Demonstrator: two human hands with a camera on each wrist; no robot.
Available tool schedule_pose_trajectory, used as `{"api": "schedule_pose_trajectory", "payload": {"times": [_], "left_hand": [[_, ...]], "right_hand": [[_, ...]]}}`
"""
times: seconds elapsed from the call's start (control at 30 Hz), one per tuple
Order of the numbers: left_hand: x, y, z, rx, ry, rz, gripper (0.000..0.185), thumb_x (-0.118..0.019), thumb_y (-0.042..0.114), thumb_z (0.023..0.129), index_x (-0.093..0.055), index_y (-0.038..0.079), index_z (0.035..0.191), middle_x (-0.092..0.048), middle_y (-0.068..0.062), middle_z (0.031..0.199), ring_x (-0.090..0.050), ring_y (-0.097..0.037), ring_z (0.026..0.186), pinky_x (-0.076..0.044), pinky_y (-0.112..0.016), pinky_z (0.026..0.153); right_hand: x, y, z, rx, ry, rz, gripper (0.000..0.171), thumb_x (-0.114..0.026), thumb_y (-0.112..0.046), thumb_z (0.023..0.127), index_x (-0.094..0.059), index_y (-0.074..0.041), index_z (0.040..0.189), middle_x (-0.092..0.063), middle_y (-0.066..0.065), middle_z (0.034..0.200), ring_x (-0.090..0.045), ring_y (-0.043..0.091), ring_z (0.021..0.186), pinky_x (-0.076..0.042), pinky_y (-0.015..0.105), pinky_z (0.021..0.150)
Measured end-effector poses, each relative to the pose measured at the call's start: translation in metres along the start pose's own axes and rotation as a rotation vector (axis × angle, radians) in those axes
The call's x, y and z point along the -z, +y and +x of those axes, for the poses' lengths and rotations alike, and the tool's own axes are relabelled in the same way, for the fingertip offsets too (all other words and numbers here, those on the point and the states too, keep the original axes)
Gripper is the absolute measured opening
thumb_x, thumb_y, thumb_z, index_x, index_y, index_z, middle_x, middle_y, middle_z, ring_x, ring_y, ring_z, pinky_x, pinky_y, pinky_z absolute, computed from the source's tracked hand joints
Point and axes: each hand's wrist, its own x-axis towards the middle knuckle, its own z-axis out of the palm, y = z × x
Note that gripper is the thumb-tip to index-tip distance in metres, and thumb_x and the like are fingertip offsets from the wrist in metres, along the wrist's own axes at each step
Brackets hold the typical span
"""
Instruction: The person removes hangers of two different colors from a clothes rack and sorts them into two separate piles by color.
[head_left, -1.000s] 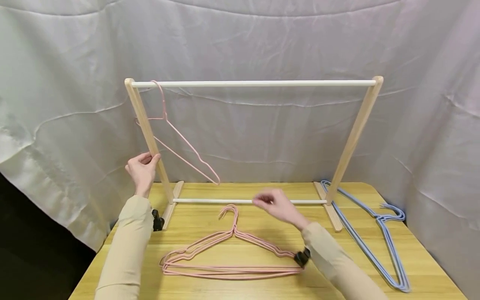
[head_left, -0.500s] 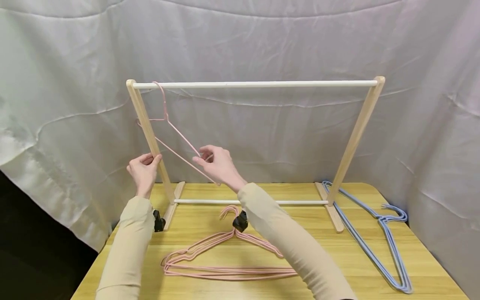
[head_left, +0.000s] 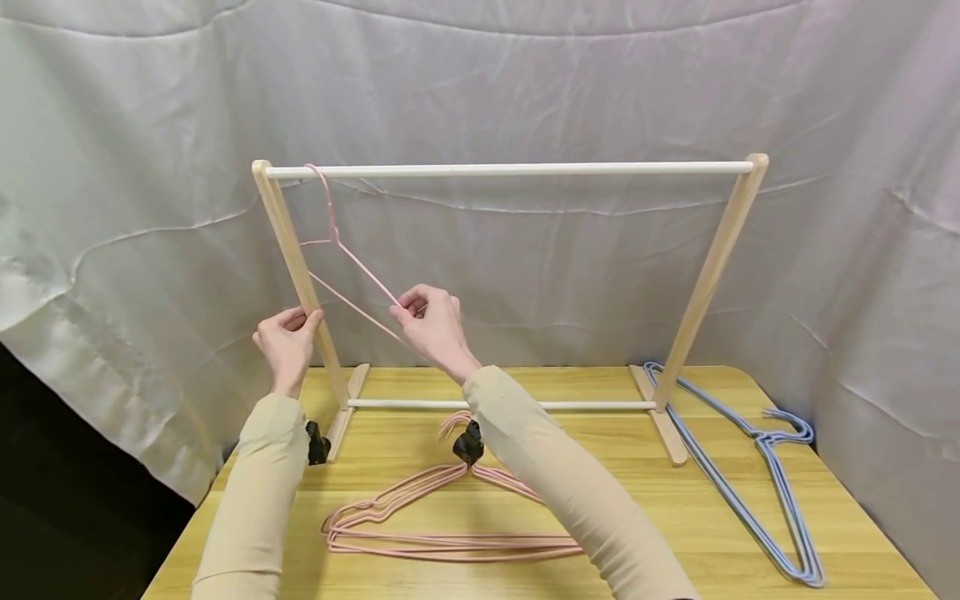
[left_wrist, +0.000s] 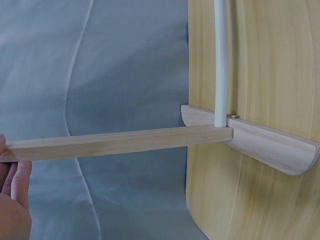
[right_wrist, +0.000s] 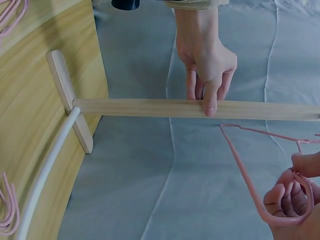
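Observation:
A pink clothes hanger (head_left: 367,271) hangs by its hook from the white top rail (head_left: 510,169), near the rack's left end. My right hand (head_left: 438,332) pinches the hanger's near shoulder between thumb and fingers. In the right wrist view, the end loop of the hanger (right_wrist: 243,172) curves round below those fingers. My left hand (head_left: 287,348) grips the rack's left wooden post (head_left: 287,237) about halfway up, with the thumb on one face and fingers on the other. The left wrist view catches only part of that hand (left_wrist: 15,205) at its edge.
Several pink hangers (head_left: 453,546) lie stacked on the wooden table (head_left: 600,483) in front, partly covered by my right forearm. Blue hangers (head_left: 787,508) lie at the right, by the rack's right foot (head_left: 667,429). A grey curtain (head_left: 525,92) surrounds the table's back and sides.
My right hand has moved left and up from above the lower rail to the hanging pink hanger and now pinches it. The hanger has swung slightly. My left hand stays on the post.

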Motion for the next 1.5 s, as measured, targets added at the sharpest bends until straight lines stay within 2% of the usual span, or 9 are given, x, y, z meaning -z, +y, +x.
{"api": "schedule_pose_trajectory", "payload": {"times": [0.2, 0.4, 0.53, 0.63, 0.73, 0.87, 1.07, 1.33, 1.5], "left_hand": [[-0.001, 0.0, 0.0, -0.003, 0.018, 0.02, 0.03, -0.077, 0.016, 0.089, -0.075, -0.005, 0.11, -0.072, -0.028, 0.109, -0.062, -0.033, 0.12, -0.03, -0.038, 0.116], [-0.001, 0.0, 0.0, 0.004, 0.032, 0.053, 0.03, -0.076, 0.019, 0.089, -0.076, -0.003, 0.11, -0.073, -0.025, 0.109, -0.066, -0.029, 0.111, -0.041, -0.034, 0.109], [-0.001, 0.0, 0.0, 0.005, 0.036, 0.063, 0.029, -0.077, 0.02, 0.089, -0.077, -0.001, 0.11, -0.074, -0.023, 0.108, -0.065, -0.007, 0.094, -0.044, -0.031, 0.104], [-0.002, 0.0, 0.0, 0.0, 0.033, 0.067, 0.029, -0.077, 0.02, 0.089, -0.077, -0.001, 0.109, -0.075, -0.022, 0.107, -0.054, 0.013, 0.078, -0.045, -0.025, 0.1], [-0.002, 0.0, 0.0, -0.007, 0.031, 0.074, 0.03, -0.077, 0.021, 0.089, -0.077, -0.001, 0.11, -0.075, -0.021, 0.107, -0.049, 0.021, 0.068, -0.046, -0.018, 0.09], [-0.002, 0.0, 0.0, -0.007, 0.028, 0.066, 0.031, -0.077, 0.021, 0.089, -0.076, -0.002, 0.11, -0.075, -0.022, 0.107, -0.049, 0.023, 0.066, -0.04, -0.008, 0.081], [-0.002, -0.001, -0.001, -0.011, 0.031, 0.063, 0.029, -0.077, 0.019, 0.089, -0.076, -0.002, 0.109, -0.075, -0.022, 0.107, -0.05, 0.023, 0.064, -0.04, -0.004, 0.071], [-0.002, -0.002, 0.0, -0.023, 0.031, 0.071, 0.029, -0.077, 0.02, 0.089, -0.077, -0.002, 0.109, -0.076, -0.021, 0.107, -0.05, 0.022, 0.066, -0.041, -0.004, 0.07], [-0.002, -0.002, 0.0, -0.017, 0.032, 0.067, 0.03, -0.077, 0.02, 0.089, -0.076, -0.001, 0.11, -0.076, -0.021, 0.107, -0.05, 0.023, 0.065, -0.041, -0.004, 0.072]], "right_hand": [[0.001, 0.002, 0.0, 0.012, 0.039, 0.01, 0.011, -0.076, -0.013, 0.089, -0.073, -0.003, 0.085, -0.067, 0.006, 0.072, -0.053, 0.006, 0.063, -0.039, 0.016, 0.063], [0.002, 0.004, -0.001, 0.034, 0.055, 0.007, 0.012, -0.075, -0.014, 0.09, -0.072, -0.003, 0.085, -0.066, 0.007, 0.072, -0.052, 0.006, 0.062, -0.038, 0.015, 0.06], [0.005, 0.004, -0.002, 0.048, 0.062, 0.021, 0.012, -0.075, -0.013, 0.09, -0.072, -0.002, 0.086, -0.067, 0.009, 0.074, -0.052, 0.006, 0.063, -0.039, 0.014, 0.06], [0.01, 0.003, -0.001, 0.061, 0.078, 0.042, 0.012, -0.075, -0.012, 0.09, -0.072, -0.001, 0.086, -0.067, 0.01, 0.075, -0.052, 0.006, 0.064, -0.039, 0.014, 0.06], [0.015, 0.004, -0.001, 0.074, 0.099, 0.068, 0.012, -0.075, -0.013, 0.09, -0.071, -0.001, 0.086, -0.067, 0.011, 0.075, -0.052, 0.006, 0.064, -0.04, 0.014, 0.06], [0.021, 0.007, -0.002, 0.081, 0.115, 0.09, 0.012, -0.075, -0.012, 0.09, -0.071, -0.001, 0.086, -0.066, 0.011, 0.074, -0.052, 0.005, 0.063, -0.04, 0.014, 0.059], [0.028, 0.016, -0.008, 0.102, 0.122, 0.108, 0.012, -0.076, -0.012, 0.089, -0.071, -0.001, 0.086, -0.065, 0.01, 0.072, -0.052, 0.005, 0.062, -0.041, 0.015, 0.059], [0.043, 0.03, -0.023, 0.171, 0.138, 0.138, 0.011, -0.074, -0.009, 0.09, -0.071, 0.0, 0.085, -0.066, 0.015, 0.071, -0.052, 0.007, 0.06, -0.042, 0.016, 0.058], [0.051, 0.042, -0.033, 0.166, 0.142, 0.16, 0.012, -0.074, -0.01, 0.09, -0.071, 0.0, 0.085, -0.066, 0.017, 0.07, -0.052, 0.005, 0.059, -0.041, 0.017, 0.057]]}}
